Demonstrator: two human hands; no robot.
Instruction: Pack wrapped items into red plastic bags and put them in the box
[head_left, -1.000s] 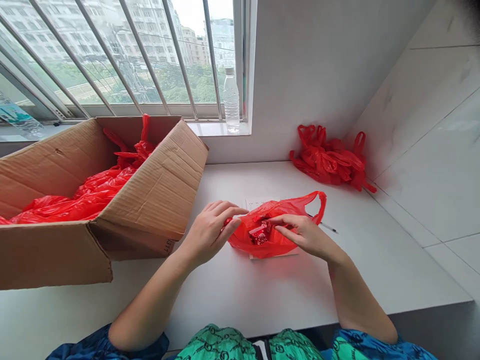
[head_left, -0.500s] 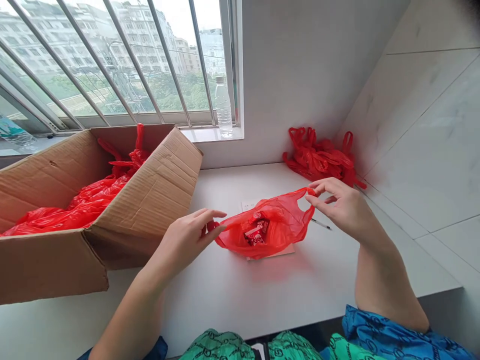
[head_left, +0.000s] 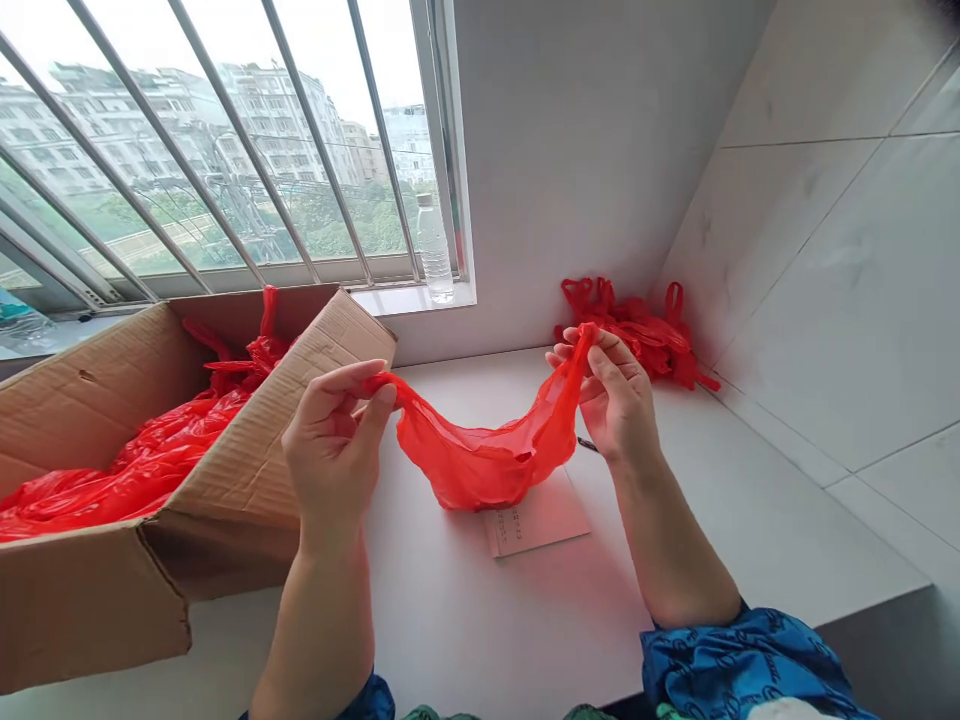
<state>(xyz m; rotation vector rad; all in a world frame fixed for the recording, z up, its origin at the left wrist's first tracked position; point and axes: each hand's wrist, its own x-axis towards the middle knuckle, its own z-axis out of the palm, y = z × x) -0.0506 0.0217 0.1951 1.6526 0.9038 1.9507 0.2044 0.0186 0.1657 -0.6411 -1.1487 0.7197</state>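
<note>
A red plastic bag (head_left: 487, 460) hangs stretched between my two hands above the white tabletop. My left hand (head_left: 341, 430) pinches one handle of it between thumb and fingers. The other handle is gripped by my right hand (head_left: 611, 390), held at about the same height. The bag sags in the middle, and its contents are hidden from this angle. Below it, partly covered, lies a pale booklet or card (head_left: 536, 522) with small dark print. A dark pen (head_left: 587, 444) shows beside my right wrist.
To the left stands an open cardboard box (head_left: 225, 520) holding red plastic bags (head_left: 150, 450). More red bags (head_left: 660, 330) lie heaped in the back corner by the tiled wall. On the sill of the barred window stands a clear bottle (head_left: 435, 250); another lies at far left.
Both hands have risen and tightened the bag between them. Its mouth, open before with a dark red printed packet visible inside, is now drawn narrow, and the packet is out of sight.
</note>
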